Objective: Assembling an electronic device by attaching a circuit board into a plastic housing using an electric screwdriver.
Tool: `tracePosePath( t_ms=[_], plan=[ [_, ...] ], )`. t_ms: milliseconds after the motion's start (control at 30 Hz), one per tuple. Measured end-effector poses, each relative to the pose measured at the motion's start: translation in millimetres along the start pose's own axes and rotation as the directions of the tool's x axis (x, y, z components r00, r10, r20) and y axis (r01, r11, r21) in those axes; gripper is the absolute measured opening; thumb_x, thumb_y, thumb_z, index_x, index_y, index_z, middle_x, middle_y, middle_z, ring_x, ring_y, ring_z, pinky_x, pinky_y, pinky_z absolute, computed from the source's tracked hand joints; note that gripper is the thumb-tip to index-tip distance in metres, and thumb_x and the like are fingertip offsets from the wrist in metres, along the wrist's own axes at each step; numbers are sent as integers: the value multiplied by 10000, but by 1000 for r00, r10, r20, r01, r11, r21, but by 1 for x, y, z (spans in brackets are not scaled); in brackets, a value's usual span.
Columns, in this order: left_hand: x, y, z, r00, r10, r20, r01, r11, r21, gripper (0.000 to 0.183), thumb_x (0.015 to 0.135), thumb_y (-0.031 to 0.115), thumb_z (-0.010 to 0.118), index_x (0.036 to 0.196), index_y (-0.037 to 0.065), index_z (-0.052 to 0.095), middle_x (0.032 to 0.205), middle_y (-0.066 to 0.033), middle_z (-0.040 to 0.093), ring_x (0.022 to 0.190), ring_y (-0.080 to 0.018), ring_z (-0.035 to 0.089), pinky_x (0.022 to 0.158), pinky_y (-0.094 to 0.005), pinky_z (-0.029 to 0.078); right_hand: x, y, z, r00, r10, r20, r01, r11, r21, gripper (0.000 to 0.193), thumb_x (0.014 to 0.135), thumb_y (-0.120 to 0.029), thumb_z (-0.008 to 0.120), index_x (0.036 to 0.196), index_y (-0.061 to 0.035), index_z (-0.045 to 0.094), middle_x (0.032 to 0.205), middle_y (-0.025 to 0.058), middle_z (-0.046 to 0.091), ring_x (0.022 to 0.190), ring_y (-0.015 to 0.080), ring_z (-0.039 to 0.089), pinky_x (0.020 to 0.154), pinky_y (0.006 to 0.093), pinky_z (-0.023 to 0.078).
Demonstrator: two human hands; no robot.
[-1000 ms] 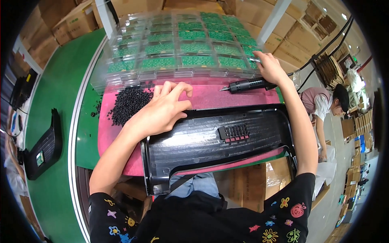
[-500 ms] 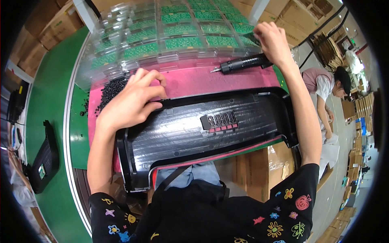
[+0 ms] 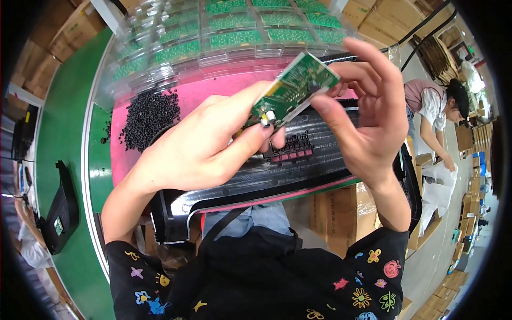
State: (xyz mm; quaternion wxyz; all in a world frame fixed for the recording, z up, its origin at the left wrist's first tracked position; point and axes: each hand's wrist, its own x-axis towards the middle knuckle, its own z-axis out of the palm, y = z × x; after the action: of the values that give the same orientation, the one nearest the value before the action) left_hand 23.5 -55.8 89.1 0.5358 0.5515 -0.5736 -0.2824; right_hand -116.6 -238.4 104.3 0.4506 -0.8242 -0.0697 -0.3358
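A green circuit board is held up, tilted, above the work surface. My left hand pinches its lower left end, beside a small white and yellow component. At the board's right end, my right hand has its thumb and middle finger against the edge, with the index finger raised. Below both hands lies a long black plastic housing, inner side up. Its cutout with digit-shaped openings shows just under the board. My hands hide much of the housing's upper part.
Clear plastic trays of green boards stand stacked at the back. A pile of small black parts covers the left of the pink mat. Another black housing rests on the green table. A co-worker bends at the right.
My right hand has come back from the trays toward the middle, bringing a circuit board. My left hand has left the housing's edge and grips the board. The housing has shifted slightly.
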Motion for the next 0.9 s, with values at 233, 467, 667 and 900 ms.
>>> tracePosePath(
  t_ms=[233, 467, 667, 900],
  plan=[
    [7, 3, -1, 927, -331, 176, 290, 931, 224, 499, 827, -33, 498, 1319, 13, 433, 805, -83, 639, 752, -168, 632, 722, -321, 503, -25, 13, -27, 937, -179, 299, 301, 848, -436, 606, 678, 8, 822, 1233, 34, 579, 855, 105, 677, 749, 200, 647, 690, 299, 511],
    [3, -20, 0, 990, -103, -93, 115, 984, 137, 570, 741, -25, 748, 1274, 9, 548, 1049, -99, 638, 836, -131, 633, 664, -255, 538, -48, 31, -34, 994, 60, 87, -18, 906, -423, 583, 642, -112, 864, 1163, 2, 630, 841, 98, 676, 765, 209, 663, 690, 297, 522],
    [-1, -34, 7, 990, -135, 51, 96, 877, 471, 556, 679, 102, 819, 1185, 34, 596, 1028, -73, 626, 803, -184, 640, 626, -294, 536, -58, 48, -33, 924, 296, 242, -214, 925, -313, 517, 606, -106, 847, 1075, -15, 651, 1158, 126, 642, 1068, 292, 612, 939, 383, 475],
    [-1, -43, 13, 953, -257, 163, 101, 772, 627, 538, 653, 144, 833, 1119, 26, 591, 1049, -100, 590, 897, -324, 632, 712, -397, 530, -67, 58, -28, 869, 375, 324, -253, 898, -359, 530, 618, -143, 845, 1095, -16, 654, 1169, 106, 608, 1092, 304, 547, 957, 381, 446]
  ],
)
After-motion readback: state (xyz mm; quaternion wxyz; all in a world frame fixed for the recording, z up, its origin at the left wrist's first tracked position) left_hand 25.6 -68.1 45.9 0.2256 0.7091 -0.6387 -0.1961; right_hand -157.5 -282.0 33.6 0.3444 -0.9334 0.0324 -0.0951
